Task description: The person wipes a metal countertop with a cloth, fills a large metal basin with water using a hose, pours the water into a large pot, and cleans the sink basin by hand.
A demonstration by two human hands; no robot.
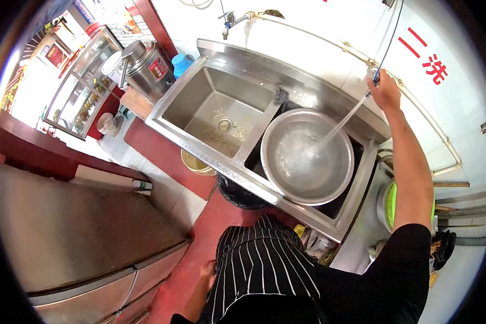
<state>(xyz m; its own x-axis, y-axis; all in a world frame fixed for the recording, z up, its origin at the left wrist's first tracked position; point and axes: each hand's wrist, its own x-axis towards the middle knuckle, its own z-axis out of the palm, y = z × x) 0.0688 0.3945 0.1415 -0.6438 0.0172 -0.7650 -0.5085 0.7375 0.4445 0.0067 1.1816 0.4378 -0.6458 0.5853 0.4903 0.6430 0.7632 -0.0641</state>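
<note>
My right hand [386,93] is raised at the wall, its fingers closed round the tap [375,77]. From the tap a stream of water [344,123] runs down into a large round metal basin [308,186]. Water stands in the basin, which sits over the right compartment of a steel double sink [237,164]. In the left compartment, small pale scraps lie around the drain [224,125]. Low beside the striped apron [264,259] hangs my left hand [208,272], partly hidden by it; its fingers are too unclear to read.
A second tap [228,24] is on the wall at upper left. Left of the sink stand a steel urn [146,70] and a blue container [181,63]. A steel counter [81,216] fills the lower left. A green basket [392,205] is at the right, and a black bag [240,193] hangs below the sink.
</note>
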